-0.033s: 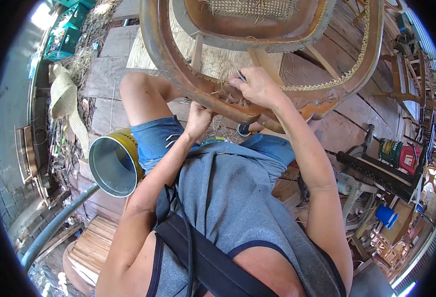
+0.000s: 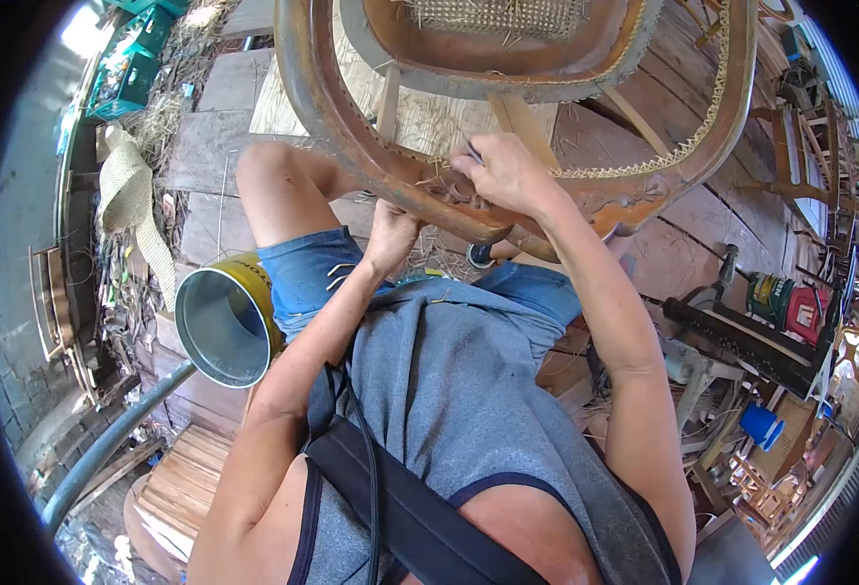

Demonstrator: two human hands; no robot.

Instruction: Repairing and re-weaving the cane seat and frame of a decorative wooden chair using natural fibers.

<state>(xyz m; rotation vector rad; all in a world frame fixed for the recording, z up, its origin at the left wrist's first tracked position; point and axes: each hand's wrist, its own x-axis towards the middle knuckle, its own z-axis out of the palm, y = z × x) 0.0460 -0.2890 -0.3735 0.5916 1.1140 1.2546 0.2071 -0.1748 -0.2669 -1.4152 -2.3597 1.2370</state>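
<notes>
wooden chair frame (image 2: 351,127) fills the upper centre of the frame, tipped toward the person, worn brown curved rail w/ a row of small holes along its edge. woven cane seat (image 2: 493,15) at the top edge, frayed strands hanging off. cane edging (image 2: 688,141) runs along the rail at upper right.

right hand (image 2: 503,171), centre-upper: fingers pinched together on sth small and dark at the rail, can't tell what. left hand (image 2: 390,234) just below the rail, fingers curled up against its underside; can't tell if it grips anything.

vs earlier frame: no visible diff, same pose of both hands, chair in same spot.

edges/room: rail sits across the lap, touching the hands, just above the knees. yellow bucket (image 2: 225,317) lies on its side at left centre, open mouth toward lower left, just beside the left thigh. plank floor (image 2: 215,146) at upper left has some bare boards btw the bucket and the green crates (image 2: 132,58). right side crowded: dark metal tool (image 2: 741,336), blue cup (image 2: 761,424), more chairs at the far right edge. grey pipe (image 2: 108,439) crosses lower left.
</notes>
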